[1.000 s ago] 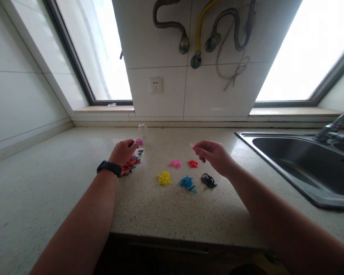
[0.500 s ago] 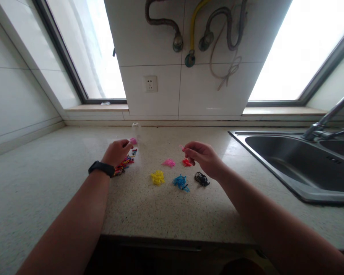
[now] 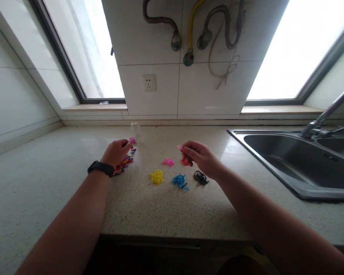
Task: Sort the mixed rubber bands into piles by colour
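Note:
My right hand [image 3: 199, 154] is closed in a pinch on a small pink rubber band [image 3: 180, 148], above a red pile of rubber bands [image 3: 185, 162] that it partly hides. My left hand [image 3: 117, 152] has thumb and forefinger pressed together beside a pink item [image 3: 132, 140]; what they hold, if anything, I cannot make out. Under and beside that hand lies a mixed heap of coloured bands [image 3: 127, 162]. Between the hands are a pink pile [image 3: 168, 162] and a yellow pile [image 3: 156, 177]. Nearer me lie a blue pile [image 3: 180, 181] and a black pile [image 3: 200, 177].
A clear cup-like container [image 3: 135, 130] stands behind the pink item. To the right, a steel sink [image 3: 275, 191] with a faucet [image 3: 313, 128] is set into the speckled counter [image 3: 160, 214]. A tiled wall with a socket [image 3: 149, 83] and pipes rises behind.
The view has shifted very slightly. Held in my right hand, the pink band sits a touch differently at the fingertips. My left hand stays where it was.

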Demonstrator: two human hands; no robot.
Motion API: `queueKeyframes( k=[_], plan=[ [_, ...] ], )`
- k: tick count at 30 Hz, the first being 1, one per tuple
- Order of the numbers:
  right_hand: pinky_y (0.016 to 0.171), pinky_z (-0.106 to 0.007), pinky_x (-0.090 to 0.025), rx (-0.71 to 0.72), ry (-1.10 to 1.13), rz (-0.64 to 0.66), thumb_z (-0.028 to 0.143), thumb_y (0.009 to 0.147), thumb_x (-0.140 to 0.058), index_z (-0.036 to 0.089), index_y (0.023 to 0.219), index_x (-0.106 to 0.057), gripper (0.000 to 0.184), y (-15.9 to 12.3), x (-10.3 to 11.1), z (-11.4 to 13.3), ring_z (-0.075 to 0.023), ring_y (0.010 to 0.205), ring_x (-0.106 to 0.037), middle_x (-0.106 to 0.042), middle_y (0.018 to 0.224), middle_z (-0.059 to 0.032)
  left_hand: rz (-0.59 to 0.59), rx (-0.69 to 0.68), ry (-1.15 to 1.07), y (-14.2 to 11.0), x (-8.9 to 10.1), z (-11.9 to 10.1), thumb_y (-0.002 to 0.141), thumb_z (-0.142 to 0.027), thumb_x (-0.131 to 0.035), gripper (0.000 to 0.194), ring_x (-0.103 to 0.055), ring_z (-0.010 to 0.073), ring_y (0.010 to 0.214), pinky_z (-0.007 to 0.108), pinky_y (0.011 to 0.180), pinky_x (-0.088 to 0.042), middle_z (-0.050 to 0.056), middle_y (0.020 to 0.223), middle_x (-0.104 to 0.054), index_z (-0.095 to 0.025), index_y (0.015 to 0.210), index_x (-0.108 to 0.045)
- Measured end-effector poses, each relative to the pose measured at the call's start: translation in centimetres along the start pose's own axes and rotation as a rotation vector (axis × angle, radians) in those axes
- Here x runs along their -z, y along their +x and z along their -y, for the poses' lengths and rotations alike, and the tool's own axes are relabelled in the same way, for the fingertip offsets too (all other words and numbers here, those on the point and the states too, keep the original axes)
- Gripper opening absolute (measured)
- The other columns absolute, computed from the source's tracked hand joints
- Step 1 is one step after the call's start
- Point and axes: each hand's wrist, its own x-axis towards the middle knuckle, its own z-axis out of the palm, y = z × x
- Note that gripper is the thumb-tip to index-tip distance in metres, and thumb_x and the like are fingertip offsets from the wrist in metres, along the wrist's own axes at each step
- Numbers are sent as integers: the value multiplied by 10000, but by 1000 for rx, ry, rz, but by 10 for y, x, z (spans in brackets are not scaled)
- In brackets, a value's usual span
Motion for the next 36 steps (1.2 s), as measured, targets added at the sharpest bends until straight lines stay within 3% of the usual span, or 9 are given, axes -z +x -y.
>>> queueKeyframes(
  k=[8, 14, 19, 26, 36],
  plan=[
    [467, -233, -364, -9, 48, 6, 433, 889, -607, 194, 803, -567, 257, 0, -2, -1, -81, 530, -490, -581, 669, 23, 27, -8, 7, 0, 1, -2, 898, -482, -452, 443, -551, 184, 625, 289, 597, -327, 43, 654, -674, -168, 777, -740],
    [471, -240, -364, -2, 52, 15, 392, 914, -583, 195, 807, -571, 224, 0, 0, -3, -84, 526, -492, -587, 665, 19, 22, -9, 17, -2, 2, -6, 902, -503, -449, 465, -496, 170, 572, 289, 565, -292, -2, 519, -533, -166, 756, -735],
    [488, -242, -379, 10, -8, 31, 379, 922, -571, 194, 809, -571, 216, -1, -1, -3, -88, 537, -506, -598, 665, 16, 28, -5, 21, -2, 3, -8, 900, -510, -457, 463, -492, 167, 564, 289, 560, -287, -10, 506, -514, -166, 770, -739],
    [488, -237, -382, -6, -26, 28, 395, 917, -562, 192, 799, -566, 235, -1, -2, -2, -87, 544, -504, -590, 653, 19, 36, -21, 13, -2, 1, -6, 914, -545, -449, 488, -549, 171, 609, 284, 584, -317, 13, 609, -625, -174, 793, -742],
    [495, -239, -390, 12, -24, 29, 394, 914, -570, 191, 787, -575, 240, -1, -2, -1, -85, 537, -500, -591, 647, 19, 27, -21, 18, -3, 2, -9, 916, -550, -443, 502, -520, 170, 590, 282, 574, -305, -1, 549, -569, -169, 792, -746]
  ],
)
